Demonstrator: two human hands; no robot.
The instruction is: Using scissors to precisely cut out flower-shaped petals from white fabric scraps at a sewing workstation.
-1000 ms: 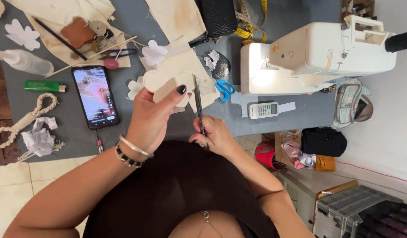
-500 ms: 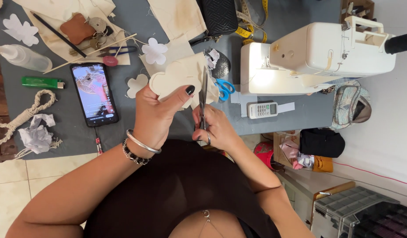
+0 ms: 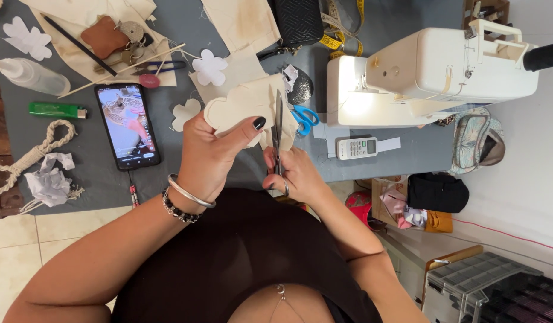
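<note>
My left hand (image 3: pixel 210 154) pinches a cream piece of fabric (image 3: pixel 243 107) with a scalloped outline, thumb on top, holding it above the grey table (image 3: pixel 97 173). My right hand (image 3: pixel 294 176) grips a pair of scissors (image 3: pixel 278 128), whose blades point away from me and lie against the right edge of the fabric. Two cut-out fabric flowers (image 3: pixel 209 66) (image 3: pixel 185 113) lie on the table just beyond the held piece.
A white sewing machine (image 3: pixel 432 72) stands at right, with blue-handled scissors (image 3: pixel 303 118) and a small remote (image 3: pixel 357 147) beside it. A phone (image 3: pixel 127 124), green lighter (image 3: pixel 56 110), spray bottle (image 3: pixel 28 75), rope (image 3: pixel 31 157), fabric scraps and a black pouch (image 3: pixel 297 21) cover the table.
Both hands have shifted slightly with the fabric, which has turned a little in my left hand. The scissors have stayed at its right edge.
</note>
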